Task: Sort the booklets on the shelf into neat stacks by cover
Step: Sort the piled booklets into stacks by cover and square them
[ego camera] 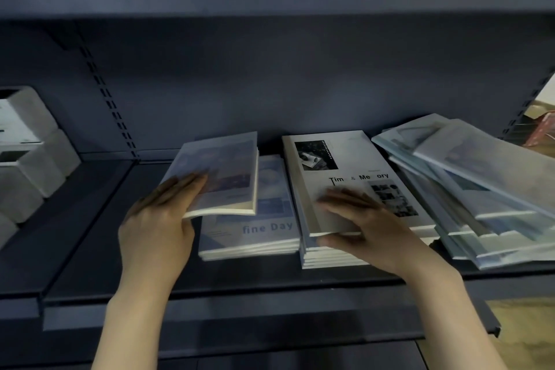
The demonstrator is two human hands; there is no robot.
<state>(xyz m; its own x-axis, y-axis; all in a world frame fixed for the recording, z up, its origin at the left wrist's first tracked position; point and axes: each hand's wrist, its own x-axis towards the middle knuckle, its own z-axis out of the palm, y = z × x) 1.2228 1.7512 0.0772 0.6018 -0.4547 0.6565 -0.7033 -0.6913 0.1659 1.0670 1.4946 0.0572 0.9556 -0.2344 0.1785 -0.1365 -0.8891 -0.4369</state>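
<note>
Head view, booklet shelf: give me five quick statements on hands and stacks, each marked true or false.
1. The left hand holds a blue-covered booklet raised above the stack with the "fine Day" cover. True.
2. The right hand hangs idle off the shelf. False: its fingers lie on the pale "Time & Memory" booklet and its thumb is at the near edge.
3. The pile of pale blue booklets at the right is squared up. False: they lie fanned and askew.
4. White boxes stand at the shelf's left end. True.
5. The "Time & Memory" booklet lies alone on the dark shelf. False: it tops a stack of several booklets.
</note>
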